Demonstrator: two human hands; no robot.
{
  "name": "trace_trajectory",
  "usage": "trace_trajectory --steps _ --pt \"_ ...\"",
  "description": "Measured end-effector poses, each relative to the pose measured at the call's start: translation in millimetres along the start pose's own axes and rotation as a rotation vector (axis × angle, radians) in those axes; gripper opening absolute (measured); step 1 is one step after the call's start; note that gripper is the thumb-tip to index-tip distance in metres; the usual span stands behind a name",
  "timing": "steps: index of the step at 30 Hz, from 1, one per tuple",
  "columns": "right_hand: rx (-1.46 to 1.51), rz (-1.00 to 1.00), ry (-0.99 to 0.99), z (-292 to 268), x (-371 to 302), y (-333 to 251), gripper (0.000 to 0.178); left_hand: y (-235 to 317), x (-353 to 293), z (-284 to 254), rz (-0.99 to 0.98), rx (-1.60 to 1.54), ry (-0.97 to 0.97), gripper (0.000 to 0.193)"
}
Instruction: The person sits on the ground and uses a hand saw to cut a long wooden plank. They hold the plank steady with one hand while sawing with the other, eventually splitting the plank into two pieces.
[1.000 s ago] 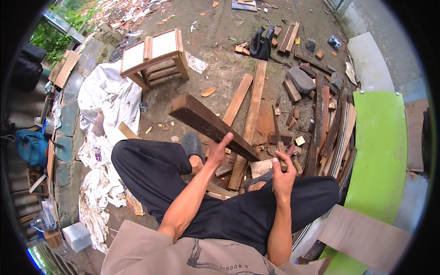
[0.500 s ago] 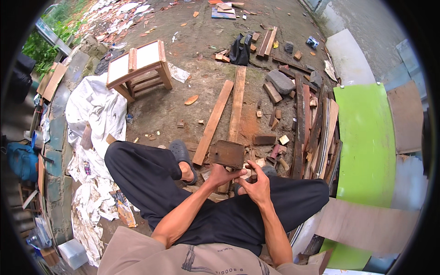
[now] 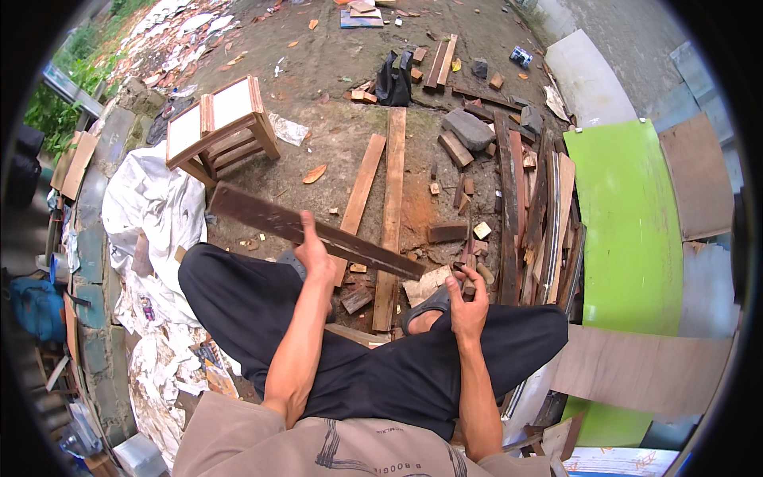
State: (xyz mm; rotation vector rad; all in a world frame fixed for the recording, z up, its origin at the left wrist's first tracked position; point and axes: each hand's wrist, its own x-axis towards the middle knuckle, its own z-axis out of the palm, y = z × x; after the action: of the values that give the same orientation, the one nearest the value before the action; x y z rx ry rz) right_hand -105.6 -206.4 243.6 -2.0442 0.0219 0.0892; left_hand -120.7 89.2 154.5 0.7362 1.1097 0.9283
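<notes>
A dark brown wooden plank [image 3: 262, 213] slants across the space in front of my knees, its left end higher in the view. My left hand [image 3: 315, 258] is closed round its lower edge near the middle, thumb up on the face. Just beyond the plank's right end is my right hand [image 3: 467, 306], its fingers curled together at a small dark thing too small to name. Under and beyond the held plank, two lighter boards, a shorter one [image 3: 362, 199] and a longer one [image 3: 393, 183], lie lengthwise on the ground. Wood offcuts [image 3: 447, 232] lie beyond my right hand.
A small wooden stool-like frame with white panels [image 3: 218, 119] stands at the far left, near a crumpled white sheet [image 3: 151, 199]. Stacked wood strips [image 3: 509, 207], a grey stone [image 3: 467, 129] and a green panel [image 3: 628, 238] are on the right. A black bag [image 3: 393, 79] sits farther off.
The plank has swung from pointing away from me to lying crosswise, its far end now leftward. My left hand moved left and up with it; my right hand has come away from it.
</notes>
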Motion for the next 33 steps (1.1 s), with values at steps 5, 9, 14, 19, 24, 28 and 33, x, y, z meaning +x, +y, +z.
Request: trace_trajectory --steps 5,9,14,19,24,28,33 --pt "0.117 0.148 0.045 -2 11 -5 0.04 22 48 15 -0.348 -0.168 0.216 0.097" --pt "0.182 0.139 0.033 11 20 -9 0.037 8 97 30 -0.411 -0.327 0.015 0.087" --pt "0.335 0.215 -0.042 19 28 -25 0.035 -3 124 70 -0.473 -0.253 0.023 0.082" --pt "0.306 0.132 -0.052 31 32 -33 0.032 -35 120 69 -0.466 -0.388 0.065 0.072" --pt "0.318 0.203 -0.141 39 38 -32 0.025 -84 108 31 -0.603 -0.621 0.228 0.076" --pt "0.322 0.22 -0.123 42 41 -29 0.022 -110 105 23 -0.678 -0.732 0.252 0.083" --pt "0.249 0.194 -0.148 48 42 -19 0.021 -132 103 29 -0.82 -0.732 0.199 0.096"
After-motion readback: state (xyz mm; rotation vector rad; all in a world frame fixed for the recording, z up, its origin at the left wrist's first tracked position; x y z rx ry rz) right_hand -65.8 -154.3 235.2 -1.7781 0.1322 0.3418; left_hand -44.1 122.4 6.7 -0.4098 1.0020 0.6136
